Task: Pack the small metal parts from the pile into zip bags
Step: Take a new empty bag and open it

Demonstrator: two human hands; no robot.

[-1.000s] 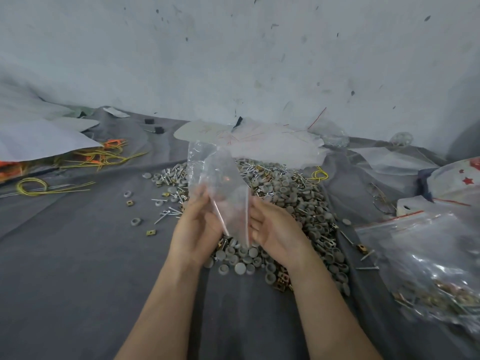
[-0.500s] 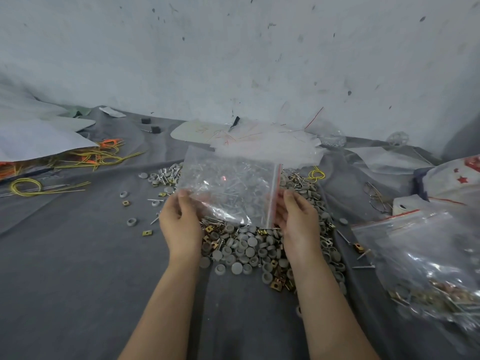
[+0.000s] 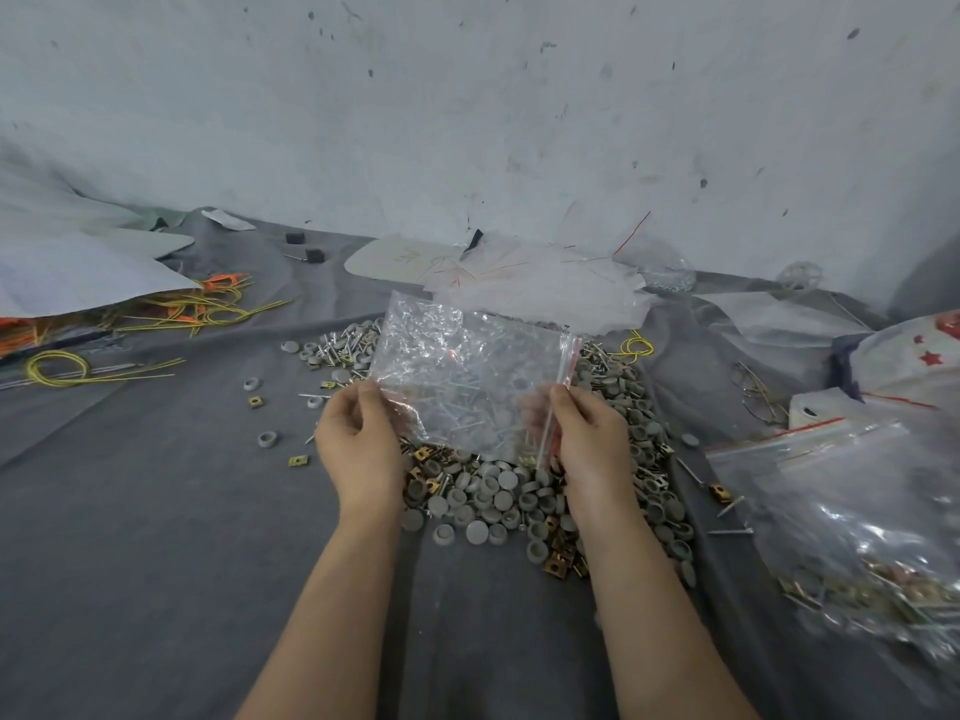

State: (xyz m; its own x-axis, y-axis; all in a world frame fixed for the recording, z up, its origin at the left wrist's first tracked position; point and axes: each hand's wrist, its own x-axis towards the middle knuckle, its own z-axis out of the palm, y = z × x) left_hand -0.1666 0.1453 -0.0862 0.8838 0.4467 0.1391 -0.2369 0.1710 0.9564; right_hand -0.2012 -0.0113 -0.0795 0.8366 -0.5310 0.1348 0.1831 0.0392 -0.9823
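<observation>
Pinching a clear zip bag (image 3: 467, 376) at 12 o'clock above the pile (image 3: 519, 491), left hand (image 3: 358, 439) and right hand (image 3: 587, 439) grip its lower corners.

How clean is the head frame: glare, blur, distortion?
Head view: soft even light, no hard shadows. Glints on the crinkled clear zip bag partly veil the pile of grey caps and metal parts behind it. Wide-angle bowing at edges; the filled clear bag at right looks smeared.
</observation>
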